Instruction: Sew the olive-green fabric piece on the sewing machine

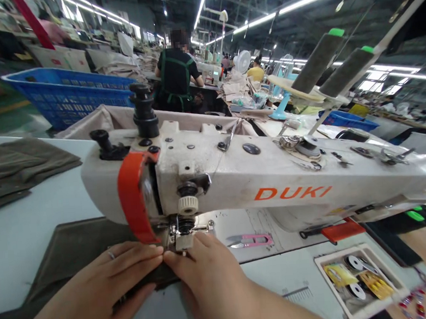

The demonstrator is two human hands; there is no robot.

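A white sewing machine (258,175) with an orange guard stretches across the table. A dark olive fabric piece (72,249) lies under its presser foot (180,236). My left hand (108,285) lies flat on the fabric, fingers stretched toward the foot, a ring on one finger. My right hand (211,277) rests beside it, fingertips pressed down on the fabric right in front of the foot. The two hands' fingertips almost touch.
Pink thread snips (251,240) lie on the machine bed. A white tray (358,276) of bobbins sits at the right. Folded olive fabric (14,167) is stacked at far left, a blue crate (68,94) behind. Two thread cones (319,60) stand right. Another person (177,74) works ahead.
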